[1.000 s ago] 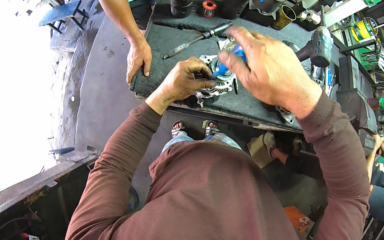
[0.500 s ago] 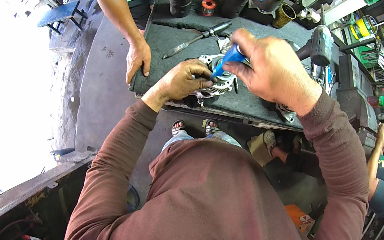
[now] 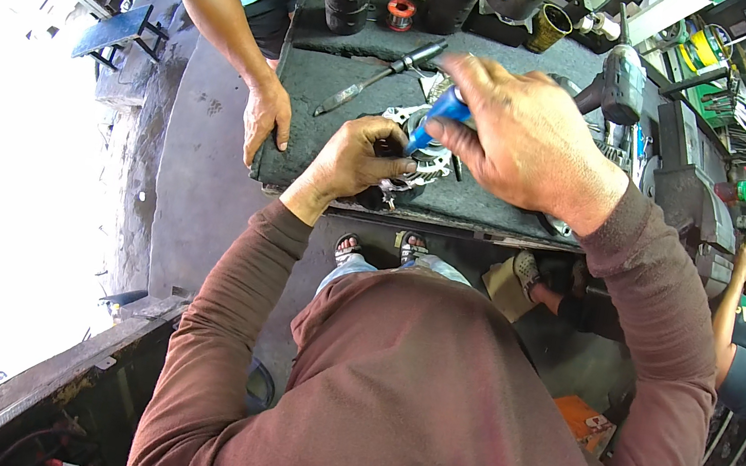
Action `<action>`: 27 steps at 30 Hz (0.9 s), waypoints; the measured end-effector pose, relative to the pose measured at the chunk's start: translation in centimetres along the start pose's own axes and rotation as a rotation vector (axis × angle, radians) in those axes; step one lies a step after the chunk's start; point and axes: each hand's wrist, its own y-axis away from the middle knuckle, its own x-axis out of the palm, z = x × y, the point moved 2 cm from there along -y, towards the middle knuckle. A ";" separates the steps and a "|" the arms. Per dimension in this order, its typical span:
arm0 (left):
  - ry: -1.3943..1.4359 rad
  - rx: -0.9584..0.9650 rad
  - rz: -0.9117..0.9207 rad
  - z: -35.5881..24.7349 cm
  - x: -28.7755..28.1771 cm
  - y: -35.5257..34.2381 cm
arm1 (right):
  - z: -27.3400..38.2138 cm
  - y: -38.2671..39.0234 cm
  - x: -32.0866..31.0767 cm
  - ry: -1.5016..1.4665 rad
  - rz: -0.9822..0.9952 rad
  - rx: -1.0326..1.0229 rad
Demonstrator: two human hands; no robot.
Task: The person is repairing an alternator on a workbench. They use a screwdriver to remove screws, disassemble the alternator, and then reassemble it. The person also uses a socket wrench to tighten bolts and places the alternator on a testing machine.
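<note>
Silver metal housing [image 3: 420,157] — a ribbed, cast part with openings around a round centre — sits on the dark felt mat [image 3: 338,89] of the workbench, near its front edge and just under both of the person's hands. Left hand [image 3: 361,157] curls over the housing's near-left side, fingers bent and closed on its rim, steadying it. Right hand [image 3: 523,135] is closed around a blue-handled tool [image 3: 437,115], which slants down and to the left from the fingers — its long axis runs from the raised fist toward the centre of the housing, and its tip appears to meet the part right beside the left thumb, though the contact itself is too small to tell. So the work point lies between the two hands, nearer the left one. A screwdriver [image 3: 381,76] lies loose on the mat behind, and another person's hand [image 3: 266,116] rests on the mat's left edge, well clear.
</note>
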 end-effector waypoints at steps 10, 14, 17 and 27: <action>0.083 -0.102 -0.021 -1.6 0.0 0.4 | 0.6 -1.1 -0.9 0.058 0.220 0.068; 0.046 -0.070 0.023 -0.3 -0.1 0.2 | -1.8 -0.2 1.0 -0.037 0.037 -0.155; -0.028 0.002 -0.028 -1.2 -0.1 0.3 | -0.7 -1.2 -1.1 0.056 0.203 0.050; -0.096 0.090 -0.026 -0.2 -0.5 0.5 | 0.5 -2.6 -1.0 0.108 0.523 0.232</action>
